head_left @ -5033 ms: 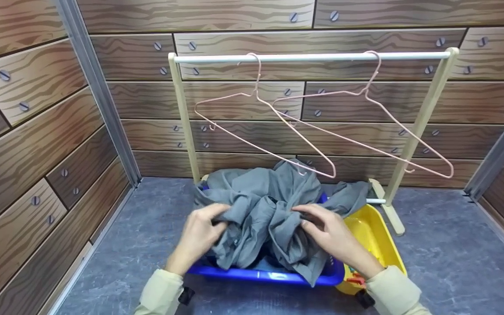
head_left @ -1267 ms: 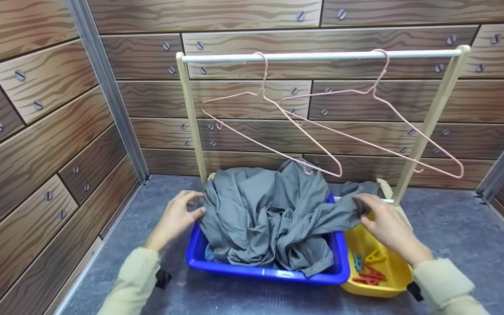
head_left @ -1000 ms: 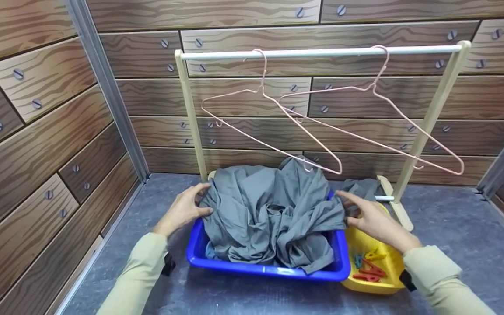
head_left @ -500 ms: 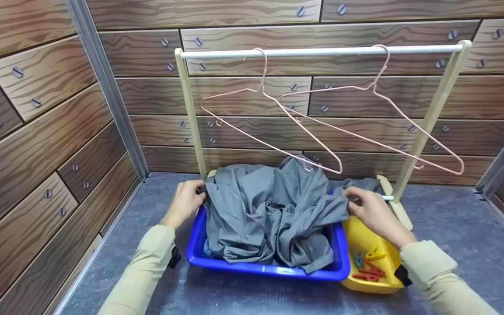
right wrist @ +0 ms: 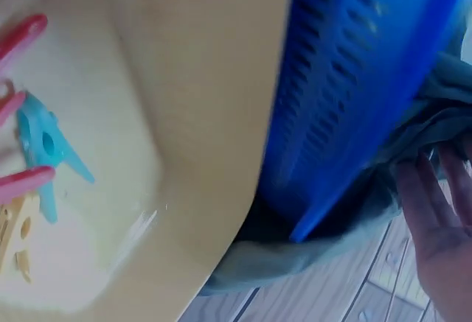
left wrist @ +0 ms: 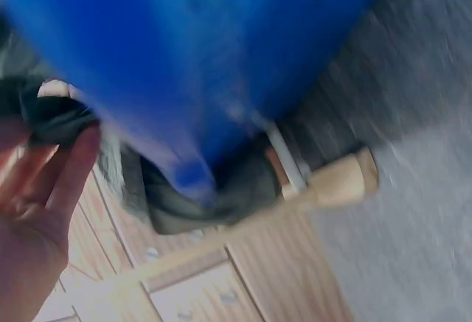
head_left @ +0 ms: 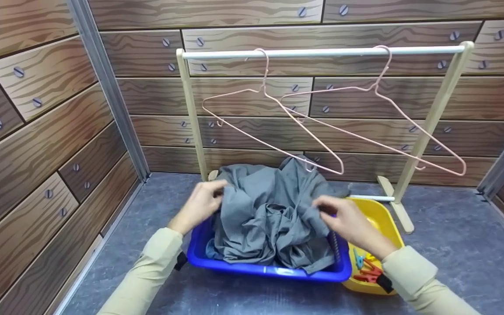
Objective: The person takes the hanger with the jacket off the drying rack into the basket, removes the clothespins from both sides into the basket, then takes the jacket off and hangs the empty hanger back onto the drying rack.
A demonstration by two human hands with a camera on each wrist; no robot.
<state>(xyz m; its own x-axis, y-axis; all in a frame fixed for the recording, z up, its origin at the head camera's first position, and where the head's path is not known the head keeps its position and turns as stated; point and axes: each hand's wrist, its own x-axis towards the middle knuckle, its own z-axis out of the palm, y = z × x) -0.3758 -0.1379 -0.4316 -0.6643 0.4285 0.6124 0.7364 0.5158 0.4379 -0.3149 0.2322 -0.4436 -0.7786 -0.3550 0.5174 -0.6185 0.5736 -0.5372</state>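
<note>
A crumpled grey cloth (head_left: 256,188) fills the blue basket (head_left: 256,270) and bulges over its back rim. At the cloth's left side, my left hand (head_left: 199,204) pinches a fold; in the left wrist view, dark fabric lies between its thumb and fingers (left wrist: 76,166). My right hand (head_left: 349,222) grips the right side of the cloth, just above the basket's right rim. Seen from the right wrist, its fingers (right wrist: 419,197) curl against the fabric. A bit of darker blue fabric (head_left: 212,249) shows under the grey at the basket's left front.
Right of the basket stands a yellow tub (head_left: 381,214) with red clothespins (head_left: 368,276) and a turquoise clothespin (right wrist: 46,134). Behind, a wooden rack (head_left: 436,116) carries two pink hangers (head_left: 274,100) on its white rail (head_left: 322,53). Wood-patterned walls enclose the back and sides.
Both hands have come inward over the basket, bringing the cloth's sides closer together. The grey part lying behind the yellow tub has been drawn in. Earlier, the hands spread the bunched cloth outward.
</note>
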